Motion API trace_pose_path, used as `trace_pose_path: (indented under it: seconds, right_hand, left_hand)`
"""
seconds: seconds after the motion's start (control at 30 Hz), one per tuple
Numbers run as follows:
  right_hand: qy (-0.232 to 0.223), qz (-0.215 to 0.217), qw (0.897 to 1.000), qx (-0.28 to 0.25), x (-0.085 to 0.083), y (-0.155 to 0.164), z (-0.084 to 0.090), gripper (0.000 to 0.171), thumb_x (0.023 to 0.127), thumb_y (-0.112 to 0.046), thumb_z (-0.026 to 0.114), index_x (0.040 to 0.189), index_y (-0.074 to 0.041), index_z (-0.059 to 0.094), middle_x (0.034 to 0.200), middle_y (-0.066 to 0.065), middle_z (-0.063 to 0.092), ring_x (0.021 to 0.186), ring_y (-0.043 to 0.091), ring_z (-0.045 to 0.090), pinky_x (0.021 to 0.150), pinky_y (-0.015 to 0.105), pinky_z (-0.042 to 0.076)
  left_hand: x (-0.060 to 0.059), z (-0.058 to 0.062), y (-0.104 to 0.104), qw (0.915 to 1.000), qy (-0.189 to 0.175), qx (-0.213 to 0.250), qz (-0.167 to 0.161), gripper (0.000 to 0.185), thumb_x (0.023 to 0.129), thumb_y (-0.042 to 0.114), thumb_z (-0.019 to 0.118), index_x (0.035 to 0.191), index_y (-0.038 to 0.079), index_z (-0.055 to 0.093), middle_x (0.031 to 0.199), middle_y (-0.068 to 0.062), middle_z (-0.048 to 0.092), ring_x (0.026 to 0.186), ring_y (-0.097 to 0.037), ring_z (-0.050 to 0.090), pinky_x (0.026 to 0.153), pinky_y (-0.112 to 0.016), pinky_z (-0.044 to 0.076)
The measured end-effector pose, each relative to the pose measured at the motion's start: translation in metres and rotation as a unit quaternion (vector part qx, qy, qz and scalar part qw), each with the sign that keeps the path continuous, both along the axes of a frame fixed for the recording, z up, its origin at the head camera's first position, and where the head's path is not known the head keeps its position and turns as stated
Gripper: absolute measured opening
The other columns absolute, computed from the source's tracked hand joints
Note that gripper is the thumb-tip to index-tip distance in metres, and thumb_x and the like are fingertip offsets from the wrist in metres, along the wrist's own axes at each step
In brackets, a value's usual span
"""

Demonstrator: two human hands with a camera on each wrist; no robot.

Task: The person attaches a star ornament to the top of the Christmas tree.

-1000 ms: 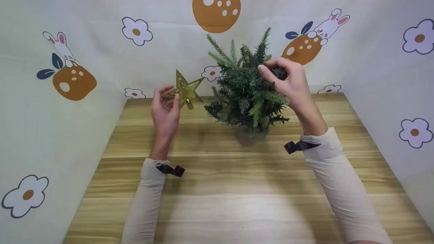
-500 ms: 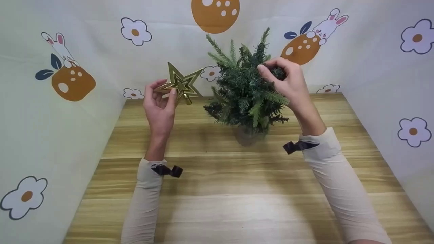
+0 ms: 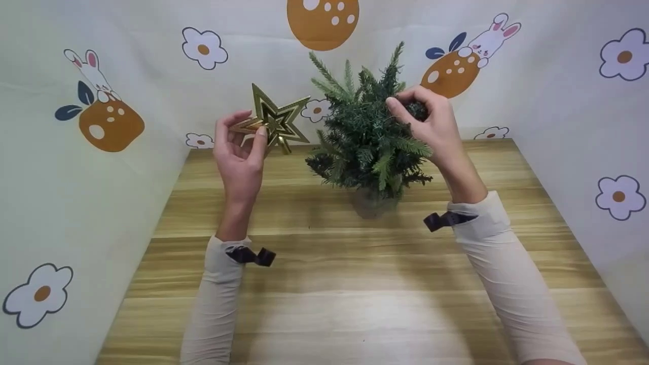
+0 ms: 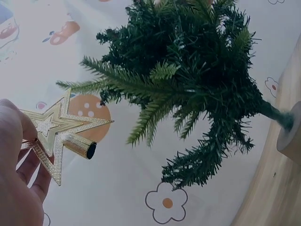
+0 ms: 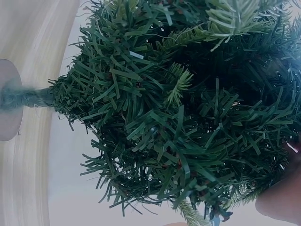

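Note:
My left hand (image 3: 238, 165) pinches one point of a gold star tree topper (image 3: 275, 120) between thumb and fingers, holding it up left of a small artificial Christmas tree (image 3: 367, 134). The left wrist view shows the star's short hollow tube (image 4: 81, 145) aimed toward the tree, with a gap before the nearest branches. My right hand (image 3: 438, 126) grips the tree's upper right side, thumb in front; foliage hides the other fingertips. In the right wrist view that thumb (image 5: 282, 200) presses close to the green needles (image 5: 155, 108).
The tree stands on a round pale base (image 3: 374, 204) toward the back of a wood-grain table (image 3: 314, 284). A cloth backdrop (image 3: 253, 50) printed with flowers, rabbits and oranges encloses the back and both sides. Each wrist carries a black camera strap (image 3: 451, 219).
My left hand has lifted the star a little and turned its face more toward the head camera. The right hand and the tree have kept their place.

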State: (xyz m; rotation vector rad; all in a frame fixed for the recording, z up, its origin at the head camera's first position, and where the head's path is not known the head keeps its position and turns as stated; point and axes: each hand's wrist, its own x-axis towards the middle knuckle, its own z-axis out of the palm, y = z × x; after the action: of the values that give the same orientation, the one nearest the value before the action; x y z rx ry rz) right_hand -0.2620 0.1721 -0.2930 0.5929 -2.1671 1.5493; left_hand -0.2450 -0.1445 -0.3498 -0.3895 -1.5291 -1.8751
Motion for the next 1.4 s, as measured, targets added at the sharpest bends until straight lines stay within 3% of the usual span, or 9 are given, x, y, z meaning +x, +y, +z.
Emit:
trace_pose_path:
  seconds: [0.23,0.5,1.0,1.4]
  right_hand:
    - [0.002,-0.001,1.0,-0.004,0.0,0.0,-0.001,0.025,0.095,-0.024,0.07,0.102,0.0,0.072,0.096,0.008,0.07,0.076,0.014,0.06,0.064,0.022,0.052]
    - [0.004,0.002,1.0,-0.012,-0.001,-0.001,-0.002,0.025,0.095,-0.024,0.071,0.102,-0.001,0.072,0.096,0.008,0.07,0.076,0.015,0.061,0.063,0.022,0.053]
    - [0.017,0.0,1.0,-0.003,-0.001,-0.001,-0.002,0.023,0.095,-0.023,0.07,0.101,-0.001,0.072,0.094,0.007,0.07,0.072,0.012,0.056,0.061,0.022,0.047]
    - [0.004,0.001,1.0,-0.008,0.0,-0.002,-0.001,0.025,0.095,-0.024,0.07,0.101,0.0,0.071,0.096,0.008,0.069,0.075,0.014,0.058,0.062,0.022,0.05]
  left_hand:
    - [-0.001,0.005,0.009,0.9999,0.008,0.009,-0.012,0.035,0.089,-0.009,0.065,0.121,0.0,0.055,0.11,-0.014,0.06,0.098,-0.029,0.062,0.083,-0.037,0.061]
    - [0.009,0.022,0.026,0.9991,0.036,-0.006,-0.023,0.033,0.089,-0.009,0.064,0.12,-0.002,0.054,0.111,-0.015,0.06,0.099,-0.031,0.062,0.085,-0.04,0.06]
    - [0.01,0.045,0.045,0.9933,0.11,-0.033,0.007,0.03,0.089,-0.011,0.062,0.117,-0.008,0.054,0.107,-0.014,0.06,0.092,-0.029,0.063,0.078,-0.04,0.059]
    - [0.008,0.053,0.053,0.9926,0.117,-0.029,0.013,0.029,0.09,-0.01,0.062,0.118,-0.008,0.053,0.106,-0.015,0.06,0.091,-0.029,0.062,0.075,-0.038,0.058]
